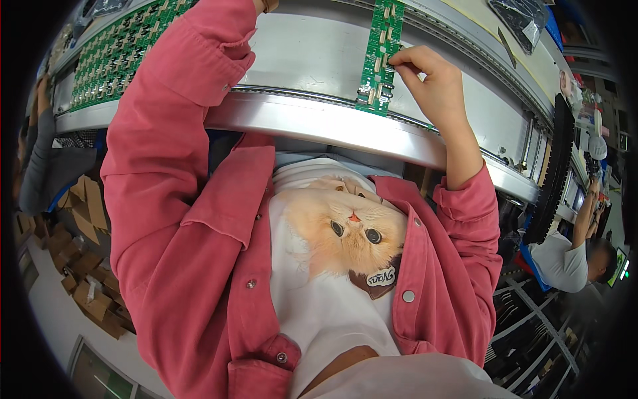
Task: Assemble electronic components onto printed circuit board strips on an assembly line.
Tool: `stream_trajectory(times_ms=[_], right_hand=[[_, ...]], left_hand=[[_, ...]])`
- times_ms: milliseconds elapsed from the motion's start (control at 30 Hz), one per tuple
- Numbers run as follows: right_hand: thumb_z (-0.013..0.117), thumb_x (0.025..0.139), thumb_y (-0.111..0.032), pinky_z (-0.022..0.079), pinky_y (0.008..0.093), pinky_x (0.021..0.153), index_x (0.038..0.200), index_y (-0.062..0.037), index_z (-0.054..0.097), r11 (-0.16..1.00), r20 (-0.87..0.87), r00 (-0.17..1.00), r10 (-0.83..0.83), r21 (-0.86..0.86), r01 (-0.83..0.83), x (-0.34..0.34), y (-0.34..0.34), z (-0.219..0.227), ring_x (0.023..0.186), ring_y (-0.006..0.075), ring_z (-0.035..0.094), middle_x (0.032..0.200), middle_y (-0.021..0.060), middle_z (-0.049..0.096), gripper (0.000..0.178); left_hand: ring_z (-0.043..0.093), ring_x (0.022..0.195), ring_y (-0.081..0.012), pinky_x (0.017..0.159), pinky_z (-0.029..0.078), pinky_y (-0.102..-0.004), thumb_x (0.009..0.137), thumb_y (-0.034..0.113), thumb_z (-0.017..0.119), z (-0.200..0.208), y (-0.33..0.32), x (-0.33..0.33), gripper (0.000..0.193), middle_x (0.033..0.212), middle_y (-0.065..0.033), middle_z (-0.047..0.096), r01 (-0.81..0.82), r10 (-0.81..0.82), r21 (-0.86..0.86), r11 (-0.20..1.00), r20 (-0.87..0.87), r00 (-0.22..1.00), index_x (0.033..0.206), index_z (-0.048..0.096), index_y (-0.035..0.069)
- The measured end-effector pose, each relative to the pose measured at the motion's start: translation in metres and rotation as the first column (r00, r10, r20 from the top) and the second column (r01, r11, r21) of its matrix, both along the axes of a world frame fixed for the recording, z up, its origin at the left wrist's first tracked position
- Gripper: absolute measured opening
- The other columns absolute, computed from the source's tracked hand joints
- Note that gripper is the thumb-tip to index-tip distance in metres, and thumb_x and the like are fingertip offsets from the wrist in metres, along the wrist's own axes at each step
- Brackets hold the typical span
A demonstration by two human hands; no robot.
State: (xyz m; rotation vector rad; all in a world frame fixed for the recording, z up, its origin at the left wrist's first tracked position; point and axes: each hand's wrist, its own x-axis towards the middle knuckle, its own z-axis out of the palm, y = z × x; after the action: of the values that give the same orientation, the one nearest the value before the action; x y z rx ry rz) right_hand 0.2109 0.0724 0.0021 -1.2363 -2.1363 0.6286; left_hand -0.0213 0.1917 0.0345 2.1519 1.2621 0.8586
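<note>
We work a narrow green circuit board strip (382, 56) on the long grey metal conveyor rail (319, 123).
Our right hand (432, 83) pinches a small component at the strip's edge; left hand out of sight; many sockets look filled, remainder unclear.

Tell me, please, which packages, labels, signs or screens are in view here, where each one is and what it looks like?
Cardboard boxes: brown, open, piled on the floor at the left.
Clear plastic bag: on the bench top at the upper right, dark contents, a small white label on it.
Screen: far right edge beside a seated co-worker, small, glowing green.
Patch: on the white shirt, brown with a white oval.
</note>
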Motion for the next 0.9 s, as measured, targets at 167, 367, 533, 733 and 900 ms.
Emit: stream_trajectory(times_ms=[167,367,533,733,900], right_hand=[[0.063,0.08,0.003,0.043,0.0205,0.061,0.088,-0.0051,0.069,1.0,0.008,1.0,0.024,0.014,-0.024,-0.003,0.002,-0.002,0.068,0.011,0.056,0.084,-0.0004,0.066,0.013],[0.062,0.079,0.004,0.043,0.0207,0.061,0.088,-0.0042,0.069,1.0,0.028,0.999,0.025,0.016,-0.026,-0.003,0.002,0.0,0.068,0.0113,0.056,0.084,0.0001,0.065,0.014],[0.06,0.078,0.005,0.044,0.0211,0.062,0.089,-0.0034,0.068,0.999,0.025,0.999,0.033,0.013,-0.033,0.002,0.001,0.001,0.069,0.0121,0.055,0.088,0.0015,0.064,0.016],[0.059,0.076,0.004,0.045,0.0218,0.063,0.093,-0.0033,0.067,0.992,0.058,0.996,0.063,0.104,-0.069,0.003,-0.029,0.056,0.069,0.0137,0.056,0.097,0.0039,0.064,0.02],[0.062,0.078,0.0,0.046,0.0237,0.059,0.095,-0.0038,0.067,0.961,0.323,0.946,0.033,0.25,-0.119,0.008,0.027,0.075,0.065,0.0142,0.056,0.089,0.0052,0.065,0.018]], left_hand=[[0.055,0.056,-0.0177,0.055,0.046,-0.0267,0.068,0.003,0.062,-0.012,-0.011,0.001,0.013,0.067,-0.0079,0.064,0.031,-0.042,0.109,0.994,0.1,0.994,0.079,0.069,0.0],[0.055,0.055,-0.0184,0.056,0.046,-0.0276,0.07,0.002,0.06,0.013,-0.045,0.003,0.013,0.067,-0.0084,0.065,0.164,-0.173,0.096,0.982,0.097,0.98,0.08,0.069,0.0],[0.055,0.054,-0.019,0.056,0.047,-0.0283,0.071,0.001,0.059,0.025,-0.057,0.008,0.014,0.067,-0.0089,0.066,0.278,-0.287,0.09,0.956,0.097,0.953,0.08,0.069,-0.001],[0.058,0.057,-0.0214,0.058,0.048,-0.0299,0.072,0.003,0.059,0.001,-0.051,0.011,0.017,0.071,-0.0105,0.068,0.27,-0.279,-0.101,0.958,-0.094,0.956,0.084,0.07,-0.001],[0.059,0.06,-0.0251,0.06,0.049,-0.032,0.074,0.006,0.06,0.005,-0.078,0.014,0.016,0.075,-0.0109,0.068,0.274,-0.283,-0.082,0.958,-0.139,0.949,0.086,0.068,-0.001]])
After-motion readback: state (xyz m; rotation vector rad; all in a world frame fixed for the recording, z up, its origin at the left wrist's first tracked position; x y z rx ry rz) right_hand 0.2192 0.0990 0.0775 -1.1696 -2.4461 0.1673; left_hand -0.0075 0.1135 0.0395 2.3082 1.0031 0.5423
